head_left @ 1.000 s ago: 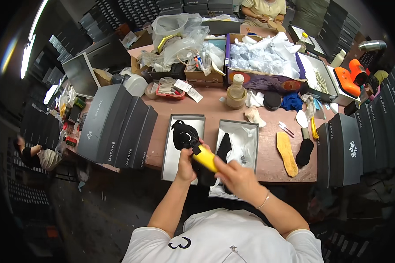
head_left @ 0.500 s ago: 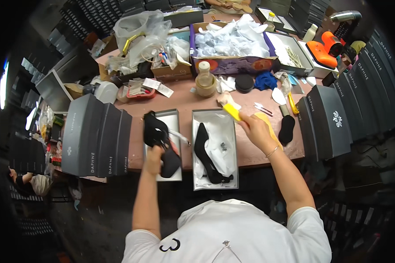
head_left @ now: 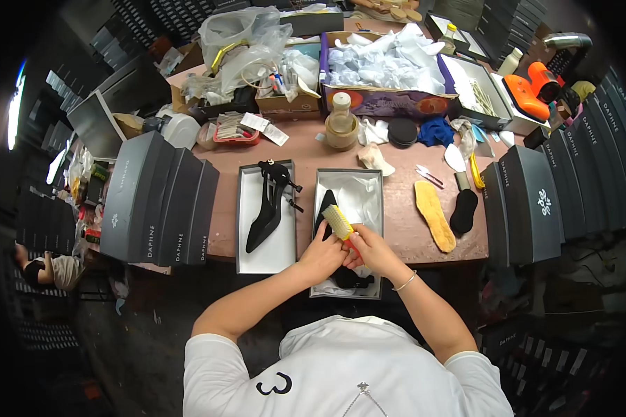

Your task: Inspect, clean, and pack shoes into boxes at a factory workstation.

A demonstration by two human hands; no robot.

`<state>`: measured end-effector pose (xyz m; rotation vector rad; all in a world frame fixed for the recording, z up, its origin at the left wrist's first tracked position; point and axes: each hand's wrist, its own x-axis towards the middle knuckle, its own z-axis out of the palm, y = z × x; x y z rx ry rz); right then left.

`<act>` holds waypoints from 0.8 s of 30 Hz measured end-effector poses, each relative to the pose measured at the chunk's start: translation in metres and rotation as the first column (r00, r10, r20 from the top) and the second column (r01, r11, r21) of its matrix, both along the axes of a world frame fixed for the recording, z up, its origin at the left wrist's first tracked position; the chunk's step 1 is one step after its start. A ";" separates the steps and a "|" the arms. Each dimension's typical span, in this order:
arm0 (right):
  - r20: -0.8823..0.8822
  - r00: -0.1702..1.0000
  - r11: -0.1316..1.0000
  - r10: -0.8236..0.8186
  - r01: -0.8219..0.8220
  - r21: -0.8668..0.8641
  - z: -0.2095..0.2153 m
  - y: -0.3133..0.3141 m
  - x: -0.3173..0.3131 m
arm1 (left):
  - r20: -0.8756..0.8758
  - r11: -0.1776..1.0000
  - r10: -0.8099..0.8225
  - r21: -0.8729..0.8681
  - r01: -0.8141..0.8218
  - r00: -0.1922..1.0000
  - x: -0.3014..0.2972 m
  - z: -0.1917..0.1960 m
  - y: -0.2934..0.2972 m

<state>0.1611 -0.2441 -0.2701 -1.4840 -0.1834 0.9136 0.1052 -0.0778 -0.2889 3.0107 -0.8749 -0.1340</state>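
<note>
My right hand (head_left: 370,251) is closed around the red handle of a brush (head_left: 338,222), whose yellow head and pale bristles tilt up over the right-hand box. My left hand (head_left: 322,254) is closed over the middle of a black high-heeled shoe (head_left: 327,199) in that grey shoe box (head_left: 316,182). The shoe's pointed toe shows beyond my fingers; its middle is hidden. White tissue paper (head_left: 358,198) lies beside it. To the left, a second black heeled shoe (head_left: 263,224) with an ankle strap rests in a shallow grey-edged tray (head_left: 247,262), touched by neither hand.
Grey shoe boxes (head_left: 153,208) stand at the left, more (head_left: 528,201) at the right. A yellow insole (head_left: 432,215) and a black-headed tool (head_left: 463,210) lie right of the shoes. Behind are a bottle (head_left: 341,128) and a purple carton (head_left: 389,101) of crumpled tissue.
The shoe from my left hand now lies in the left tray. That hand has moved right onto the other shoe. My right hand has brought the brush down and left beside it.
</note>
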 end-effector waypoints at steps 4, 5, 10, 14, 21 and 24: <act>0.175 0.978 0.994 -0.111 0.113 0.001 -0.014 0.006 0.011 | 0.252 0.988 -0.032 -0.140 0.069 0.967 -0.004 0.037 0.022; 0.168 0.969 0.983 -0.183 0.182 0.019 -0.017 0.005 0.017 | 0.247 0.960 -0.017 -0.268 0.085 0.969 -0.004 0.058 0.026; 0.772 0.572 0.890 0.275 0.153 -0.430 -0.050 -0.004 0.022 | 0.211 0.861 0.086 -0.508 0.034 0.974 -0.021 0.093 0.045; 0.801 0.587 0.962 -0.118 0.269 -0.055 -0.002 0.003 0.008 | 0.327 0.824 0.185 -0.566 0.035 0.927 -0.027 0.100 0.060; 0.904 0.419 0.879 0.082 0.397 -0.263 0.038 -0.035 0.073 | 0.341 0.820 0.173 -0.570 0.057 0.924 -0.017 0.100 0.039; 0.386 0.922 0.999 -0.027 0.010 0.046 0.053 0.001 0.039 | 0.325 0.751 0.169 -0.654 0.092 0.931 -0.010 0.092 0.021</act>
